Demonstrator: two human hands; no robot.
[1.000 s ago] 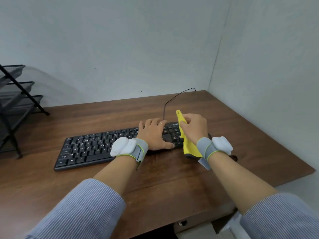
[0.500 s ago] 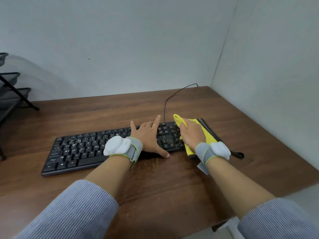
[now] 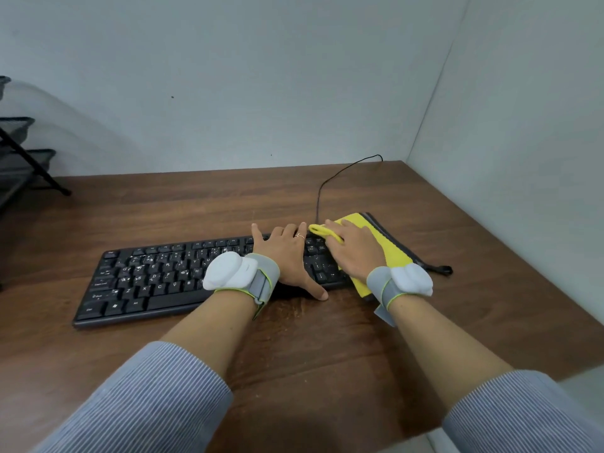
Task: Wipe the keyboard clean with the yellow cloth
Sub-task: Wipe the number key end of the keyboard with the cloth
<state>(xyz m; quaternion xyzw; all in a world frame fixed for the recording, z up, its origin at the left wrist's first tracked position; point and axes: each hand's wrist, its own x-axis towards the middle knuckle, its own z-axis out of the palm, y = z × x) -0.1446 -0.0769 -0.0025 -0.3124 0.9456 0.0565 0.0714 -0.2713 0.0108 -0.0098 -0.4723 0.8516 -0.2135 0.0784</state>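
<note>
A black keyboard (image 3: 157, 279) lies across the middle of the brown wooden desk (image 3: 327, 348). My left hand (image 3: 287, 256) rests flat on its right half, fingers spread, thumb on the desk at the front edge. The yellow cloth (image 3: 389, 246) with a dark grey border is spread over the keyboard's right end. My right hand (image 3: 353, 253) presses flat on the cloth, and a fold of it bunches up at my fingertips. Both wrists wear grey bands with white pods.
The keyboard's black cable (image 3: 330, 184) runs back toward the corner where the two pale walls meet. A black mesh tray rack (image 3: 23, 158) stands at the far left. The desk's front right corner (image 3: 581, 361) is close by my right arm.
The cloth went from hanging bunched and upright in my right hand to lying spread flat over the keyboard's right end, my palm pressing on it. My left hand stayed on the keys.
</note>
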